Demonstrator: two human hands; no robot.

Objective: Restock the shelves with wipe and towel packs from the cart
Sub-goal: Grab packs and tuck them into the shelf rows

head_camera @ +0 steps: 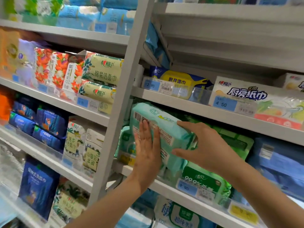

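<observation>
RESTOCKING THE WIPES AISLE: A person sets a mint-green wipe pack (164, 119) into a shelf bay. The pack is held between both hands at the mouth of the bay, tilted, with its barcoded face toward the camera. The left hand (146, 145) lies flat against that face, fingers straight and close together, pressing rather than gripping. The right hand (209, 145) takes the pack's near end in a wide pinch, forefinger along the top edge and thumb under the lower one.

Just below the right hand, a dark green wipe pack (202, 178) stands at the front of the shelf ledge (161, 185), and more green packs sit beyond that hand's knuckles. Left of the left hand rises the grey upright post (118, 112). Above both hands, one shelf up, lies a kitchen towel pack (246, 94). The cart is out of view.

The step in hand appears to be the placing itself, as the pack looks only part-way in and not yet seated. The next move likely calls for the flat left hand to push the pack back. The right hand would steer it level between the post and the neighbouring green packs, then release without dragging it forward.
</observation>
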